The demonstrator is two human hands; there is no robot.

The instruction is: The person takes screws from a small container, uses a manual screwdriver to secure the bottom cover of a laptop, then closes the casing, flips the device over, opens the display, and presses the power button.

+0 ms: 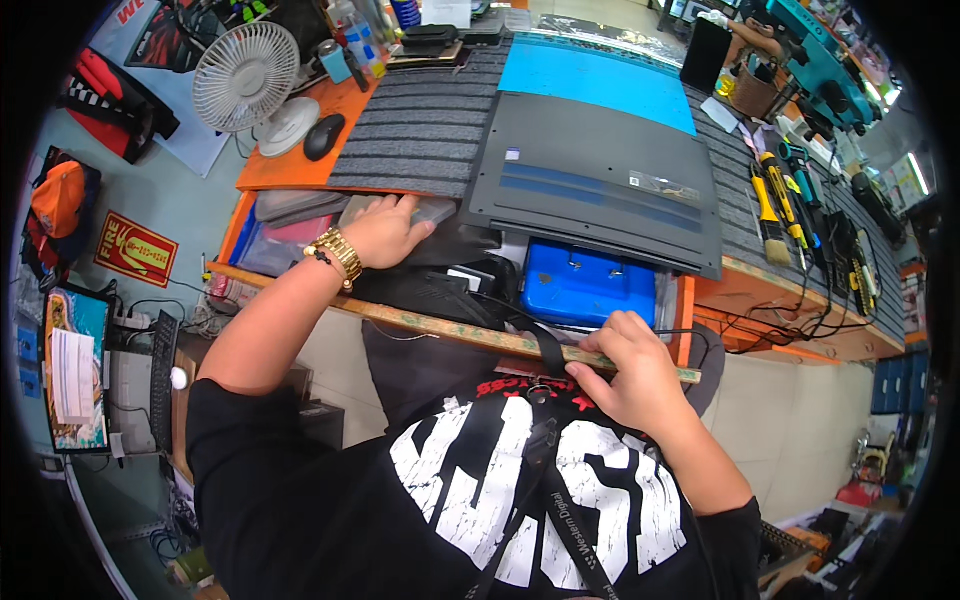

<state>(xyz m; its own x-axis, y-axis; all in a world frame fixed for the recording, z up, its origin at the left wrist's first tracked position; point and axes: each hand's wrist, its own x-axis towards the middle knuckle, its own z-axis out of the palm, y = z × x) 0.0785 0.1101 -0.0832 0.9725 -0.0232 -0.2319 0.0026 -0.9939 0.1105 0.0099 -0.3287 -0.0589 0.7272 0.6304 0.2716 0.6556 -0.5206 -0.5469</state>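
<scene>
An orange wooden drawer point(470, 333) is pulled out in front of me. Inside its left half, my left hand point(385, 233) lies palm down with fingers stretched over a translucent plastic case point(436, 210). My right hand point(628, 368) is closed over the top edge of the drawer's front board, near its right end. A blue metal box point(590, 285) with a handle sits in the drawer's right half. Left of it lie black items and cables point(455, 290). Above the drawer, a dark grey laptop point(600, 150) rests upside down on the bench, jutting over the drawer.
Under the laptop lies a bright blue mat point(560, 70) on the striped grey bench cover point(410, 140). A white fan point(248, 80) and a black mouse point(323, 138) stand at left. Screwdrivers and brushes point(780, 205) lie at right, with cables point(790, 330) hanging below.
</scene>
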